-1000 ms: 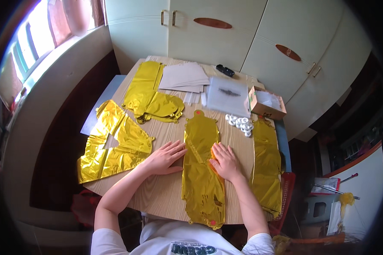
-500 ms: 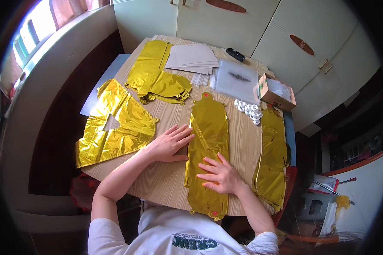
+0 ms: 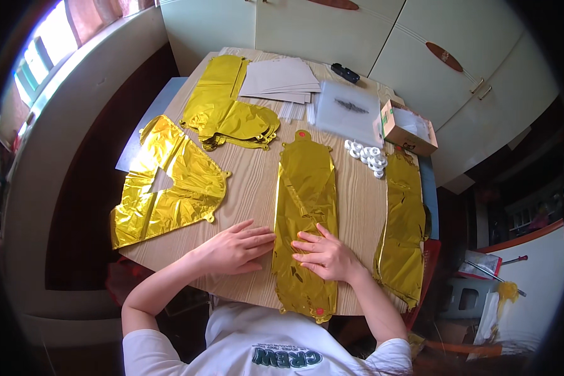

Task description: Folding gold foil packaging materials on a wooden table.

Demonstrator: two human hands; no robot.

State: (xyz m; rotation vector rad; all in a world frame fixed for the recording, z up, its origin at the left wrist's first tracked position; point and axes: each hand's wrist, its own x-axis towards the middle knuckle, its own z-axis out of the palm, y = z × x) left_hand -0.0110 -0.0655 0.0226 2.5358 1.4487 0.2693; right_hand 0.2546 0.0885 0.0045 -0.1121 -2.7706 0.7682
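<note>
A flat gold foil balloon [image 3: 304, 175], folded into a long strip, lies lengthwise on the wooden table before me, a red spot at each end. My left hand [image 3: 238, 249] rests palm down on the table with fingers stretched, its fingertips at the strip's left edge. On the strip's lower half lies my right hand [image 3: 324, 255], flat with fingers apart. Neither hand grips anything. To the left, a shiny gold foil balloon [image 3: 191, 197] with a small opening is spread out. Another folded gold foil strip [image 3: 402, 213] lies along the table's right side.
A stack of gold foil balloons [image 3: 232, 116] lies at the far left, beside grey sheets [image 3: 279, 76] and white straws [image 3: 292, 111]. Farther right are a clear plastic bag [image 3: 351, 122], a black object [image 3: 344, 73], white rolls [image 3: 371, 158] and an open cardboard box [image 3: 410, 135].
My left hand has slid off the strip's upper left side, toward me and slightly left. My right hand stays on the strip, nearly in place.
</note>
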